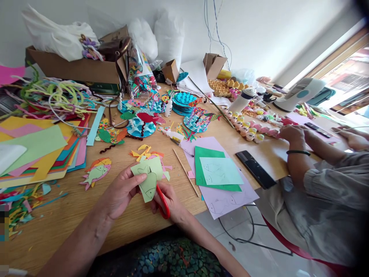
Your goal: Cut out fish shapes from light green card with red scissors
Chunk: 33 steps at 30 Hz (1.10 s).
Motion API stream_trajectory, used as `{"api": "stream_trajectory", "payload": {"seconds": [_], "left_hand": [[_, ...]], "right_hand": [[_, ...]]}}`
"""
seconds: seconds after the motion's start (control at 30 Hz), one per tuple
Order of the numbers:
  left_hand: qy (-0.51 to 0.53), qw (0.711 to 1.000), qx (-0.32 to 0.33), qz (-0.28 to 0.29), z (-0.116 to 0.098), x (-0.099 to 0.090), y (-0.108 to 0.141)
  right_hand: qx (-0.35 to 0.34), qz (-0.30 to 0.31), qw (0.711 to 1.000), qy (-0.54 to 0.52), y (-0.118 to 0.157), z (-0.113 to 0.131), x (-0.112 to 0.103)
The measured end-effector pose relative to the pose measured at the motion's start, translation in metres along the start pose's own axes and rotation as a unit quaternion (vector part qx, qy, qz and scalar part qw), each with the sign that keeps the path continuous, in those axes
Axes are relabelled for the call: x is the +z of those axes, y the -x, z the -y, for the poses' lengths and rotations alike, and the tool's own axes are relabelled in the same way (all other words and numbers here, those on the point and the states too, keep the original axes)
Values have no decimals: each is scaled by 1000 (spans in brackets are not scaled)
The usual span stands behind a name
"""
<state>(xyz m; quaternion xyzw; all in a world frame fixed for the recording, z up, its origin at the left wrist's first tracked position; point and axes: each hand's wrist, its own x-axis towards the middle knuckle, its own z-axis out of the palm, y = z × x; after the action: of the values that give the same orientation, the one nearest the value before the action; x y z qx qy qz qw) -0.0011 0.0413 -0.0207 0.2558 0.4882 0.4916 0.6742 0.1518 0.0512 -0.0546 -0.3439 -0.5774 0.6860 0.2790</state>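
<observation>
My left hand (122, 192) pinches a piece of light green paper (148, 184) that carries a drawn fish outline, partly cut along its edge. At the paper's right side, my right hand (168, 202) is closed on red-handled scissors (163, 204); their blades are mostly hidden behind the paper and fingers. Several cut paper fish (98, 172) in green, pink and orange lie on the wooden table to the left. Just beyond the held paper are yellow and orange paper scraps (144, 151).
Purple paper (221, 202) with drawn fish overhangs the table edge, green and pale sheets on it. A wooden stick (186, 173) and black phone (256, 169) lie nearby. Coloured paper (37, 154) is stacked left. Another person's hands (294, 134) are at the right.
</observation>
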Motion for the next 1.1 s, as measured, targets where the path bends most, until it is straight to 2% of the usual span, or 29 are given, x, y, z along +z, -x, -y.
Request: {"api": "stream_trajectory", "payload": {"seconds": [0.13, 0.33, 0.57, 1.1], "left_hand": [[-28, 999, 2, 35, -1, 0, 1], [-83, 996, 33, -12, -2, 2, 1], [-75, 995, 48, -39, -3, 10, 2], [-79, 992, 86, -44, 2, 17, 2]], "right_hand": [[0, 9, 1000, 7, 1, 4, -2], [-14, 13, 1000, 18, 1, 9, -1], [-15, 34, 999, -5, -1, 4, 2], [-14, 24, 998, -48, 1, 2, 5]]}}
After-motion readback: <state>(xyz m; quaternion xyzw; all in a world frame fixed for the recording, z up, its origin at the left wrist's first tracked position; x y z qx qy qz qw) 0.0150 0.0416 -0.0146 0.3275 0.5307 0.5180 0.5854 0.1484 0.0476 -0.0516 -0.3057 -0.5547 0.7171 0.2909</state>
